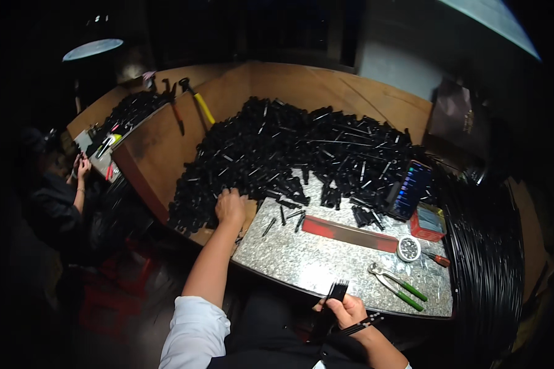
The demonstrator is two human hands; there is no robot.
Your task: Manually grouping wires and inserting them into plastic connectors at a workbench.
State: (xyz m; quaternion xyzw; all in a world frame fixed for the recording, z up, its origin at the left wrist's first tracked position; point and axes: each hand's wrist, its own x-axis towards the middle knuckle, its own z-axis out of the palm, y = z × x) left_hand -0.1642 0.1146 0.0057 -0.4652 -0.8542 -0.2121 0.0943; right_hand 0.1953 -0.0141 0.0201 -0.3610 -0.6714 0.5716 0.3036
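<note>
- Head view: left hand (pixel 230 206), arm stretched forward, back upward, at near left edge of heap of black parts (pixel 252 141); fingers bent, grip hidden, cannot tell.
- Right hand (pixel 347 310): low, thumb and fingers closed on small black piece (pixel 338 291), at speckled tabletop (pixel 283 261) front edge.

At seven o'clock I wear a white sleeve (pixel 194 332), pushed up and bunched in soft creases around my elbow. My forearm (pixel 206 270) is bare from there down to my fingers (pixel 224 198). At five o'clock a thin dark band (pixel 358 326) with small pale beads circles my right wrist, and a sliver of white cuff (pixel 407 366) shows farther down. At six o'clock my clothing (pixel 264 326) is black, its details lost in shadow.
</note>
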